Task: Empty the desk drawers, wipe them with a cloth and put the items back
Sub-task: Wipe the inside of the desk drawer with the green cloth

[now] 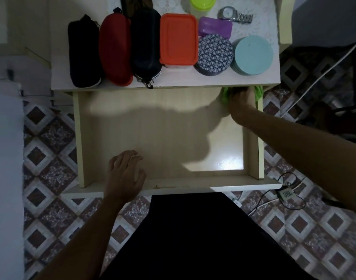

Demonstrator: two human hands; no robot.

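The pale wooden drawer (82,138) is pulled out wide and holds nothing but my hands and the cloth. My right hand (240,104) presses a green cloth (225,96) into the drawer's far right corner, under the desk edge; its fingertips are hidden there. My left hand (125,173) rests over the drawer's front rim, fingers loosely curved and holding nothing. On the desk top (183,80) stand the removed items: a black case (83,51), a red case (114,50), a dark zip case (145,43), an orange-lidded box (178,38), a purple box (215,27), patterned coasters (214,53) and teal coasters (253,54).
A wristwatch (235,15) and a lime-lidded jar (202,4) sit at the back of the desk. A JBL speaker (285,195) with cables lies on the tiled floor at the right. White furniture (5,158) stands close on the left.
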